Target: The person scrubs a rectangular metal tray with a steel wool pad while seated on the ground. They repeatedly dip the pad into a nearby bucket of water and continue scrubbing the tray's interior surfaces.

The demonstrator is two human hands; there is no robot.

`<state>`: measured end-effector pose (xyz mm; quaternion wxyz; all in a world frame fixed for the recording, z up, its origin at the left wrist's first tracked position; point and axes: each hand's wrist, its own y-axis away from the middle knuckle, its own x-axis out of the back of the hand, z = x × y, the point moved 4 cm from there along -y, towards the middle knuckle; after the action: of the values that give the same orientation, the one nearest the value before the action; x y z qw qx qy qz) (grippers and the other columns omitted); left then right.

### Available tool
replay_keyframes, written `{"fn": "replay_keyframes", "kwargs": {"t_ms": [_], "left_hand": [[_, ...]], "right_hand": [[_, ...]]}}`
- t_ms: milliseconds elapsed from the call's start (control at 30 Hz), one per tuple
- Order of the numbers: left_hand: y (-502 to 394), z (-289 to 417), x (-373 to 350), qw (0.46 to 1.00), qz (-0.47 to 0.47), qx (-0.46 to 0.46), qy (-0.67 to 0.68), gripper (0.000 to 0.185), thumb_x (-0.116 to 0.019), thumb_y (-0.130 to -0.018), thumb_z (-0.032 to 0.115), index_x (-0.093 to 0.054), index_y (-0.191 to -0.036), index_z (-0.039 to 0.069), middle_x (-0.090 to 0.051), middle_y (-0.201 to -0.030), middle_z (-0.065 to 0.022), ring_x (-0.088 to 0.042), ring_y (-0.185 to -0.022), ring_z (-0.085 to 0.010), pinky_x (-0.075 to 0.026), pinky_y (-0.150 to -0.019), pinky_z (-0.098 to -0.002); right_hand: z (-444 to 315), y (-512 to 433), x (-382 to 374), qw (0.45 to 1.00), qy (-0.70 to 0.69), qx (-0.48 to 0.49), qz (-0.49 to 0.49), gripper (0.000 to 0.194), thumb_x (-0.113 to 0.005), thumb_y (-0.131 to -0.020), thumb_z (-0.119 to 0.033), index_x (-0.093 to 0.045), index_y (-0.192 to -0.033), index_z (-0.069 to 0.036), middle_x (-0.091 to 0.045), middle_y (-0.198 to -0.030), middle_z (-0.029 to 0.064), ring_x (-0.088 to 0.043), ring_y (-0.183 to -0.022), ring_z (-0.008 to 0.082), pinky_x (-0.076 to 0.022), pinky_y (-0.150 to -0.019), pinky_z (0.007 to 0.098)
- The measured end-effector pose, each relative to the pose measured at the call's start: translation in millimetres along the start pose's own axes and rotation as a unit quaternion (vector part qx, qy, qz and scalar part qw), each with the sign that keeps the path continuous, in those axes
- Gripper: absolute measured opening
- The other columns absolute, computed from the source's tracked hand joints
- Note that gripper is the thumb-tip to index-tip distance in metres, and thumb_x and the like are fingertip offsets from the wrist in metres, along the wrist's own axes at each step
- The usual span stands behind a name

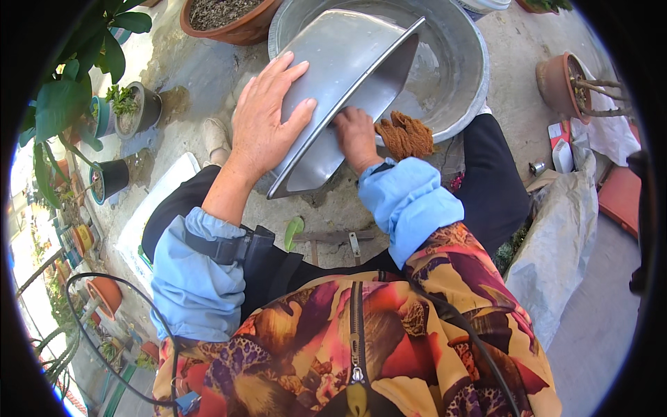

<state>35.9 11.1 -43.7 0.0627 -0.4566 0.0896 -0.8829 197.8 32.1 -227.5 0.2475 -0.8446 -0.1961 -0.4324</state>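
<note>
A rectangular stainless steel basin (338,57) is tilted on its side over the near left part of a large round metal tub (464,68), which holds some water. My left hand (271,114) lies spread on the basin's outer wall, fingers apart, with the thumb near the rim. Inside the basin's opening is my right hand (357,135), its fingers bent against the inner wall; whether it holds anything is hidden. Just right of that hand, a brown fibrous scrubbing pad (405,135) rests at the tub's near rim.
Potted plants stand at the left, with a terracotta pot (229,21) beside the tub and another pot (563,86) at the right. A grey plastic sheet (555,245) lies at the right. Between my legs are a green leaf (294,233) and a wooden piece (333,236).
</note>
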Motion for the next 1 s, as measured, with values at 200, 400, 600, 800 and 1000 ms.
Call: {"fn": "replay_keyframes", "kwargs": {"t_ms": [200, 400, 600, 800, 1000], "left_hand": [[4, 2, 2, 1.0, 0.002, 0.007, -0.007, 0.051, -0.061, -0.09, 0.033, -0.056, -0.137, 0.011, -0.046, -0.15, -0.0141, -0.041, -0.14, -0.03, -0.027, -0.116, -0.0445], [3, 0, 1, 1.0, -0.008, 0.018, 0.004, 0.052, -0.061, -0.09, 0.032, -0.056, -0.137, 0.011, -0.046, -0.15, -0.0138, -0.04, -0.141, -0.0302, -0.027, -0.116, -0.0453], [7, 0, 0, 1.0, -0.006, 0.015, 0.002, 0.053, -0.062, -0.089, 0.033, -0.055, -0.138, 0.012, -0.044, -0.152, -0.0137, -0.039, -0.142, -0.03, -0.026, -0.116, -0.0463], [11, -4, -1, 1.0, -0.006, 0.015, -0.002, 0.054, -0.062, -0.088, 0.032, -0.055, -0.138, 0.012, -0.045, -0.151, -0.0134, -0.038, -0.142, -0.0295, -0.026, -0.116, -0.0474], [12, -3, 1, 1.0, 0.011, -0.006, -0.006, 0.055, -0.063, -0.088, 0.033, -0.054, -0.138, 0.013, -0.045, -0.15, -0.0139, -0.039, -0.142, -0.0301, -0.026, -0.116, -0.0479]], "right_hand": [[-23, 11, 4, 0.992, -0.04, 0.105, -0.049, 0.016, -0.061, -0.079, -0.009, -0.068, -0.093, -0.012, -0.057, -0.098, 0.0066, -0.056, -0.098, 0.0262, -0.0419, -0.089, 0.0395], [-8, -5, -1, 0.999, -0.017, 0.043, -0.013, 0.012, -0.06, -0.078, -0.007, -0.068, -0.086, -0.011, -0.055, -0.092, 0.007, -0.055, -0.093, 0.0272, -0.0422, -0.082, 0.0389], [-19, 8, -4, 0.994, -0.045, 0.077, -0.061, 0.01, -0.06, -0.078, -0.007, -0.067, -0.085, -0.009, -0.054, -0.091, 0.0084, -0.055, -0.093, 0.0279, -0.0438, -0.083, 0.0395], [-21, 9, -18, 0.984, -0.07, 0.085, -0.138, 0.008, -0.062, -0.077, -0.006, -0.067, -0.082, -0.009, -0.056, -0.092, 0.0084, -0.056, -0.094, 0.0288, -0.0445, -0.084, 0.0408], [-21, 14, -3, 0.998, -0.057, 0.012, 0.017, 0.007, -0.064, -0.077, -0.006, -0.067, -0.083, -0.009, -0.056, -0.091, 0.0106, -0.056, -0.091, 0.0326, -0.0448, -0.082, 0.0431]]}}
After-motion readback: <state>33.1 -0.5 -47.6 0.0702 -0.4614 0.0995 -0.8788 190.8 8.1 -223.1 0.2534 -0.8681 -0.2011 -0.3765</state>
